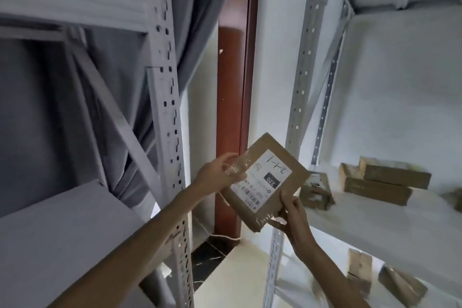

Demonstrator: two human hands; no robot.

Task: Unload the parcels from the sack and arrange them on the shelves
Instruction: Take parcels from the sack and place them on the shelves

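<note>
Both hands grip parcel — tilted

Head-worn camera looks forward, close over both hands, between two shelves.

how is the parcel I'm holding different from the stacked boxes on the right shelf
The held parcel is up in the air, tilted, gripped by the left hand and right hand; the stacked boxes lie flat on the right shelf. The held parcel shows a white label facing the camera; no label shows on the stacked boxes. Both are brown cardboard.
</note>
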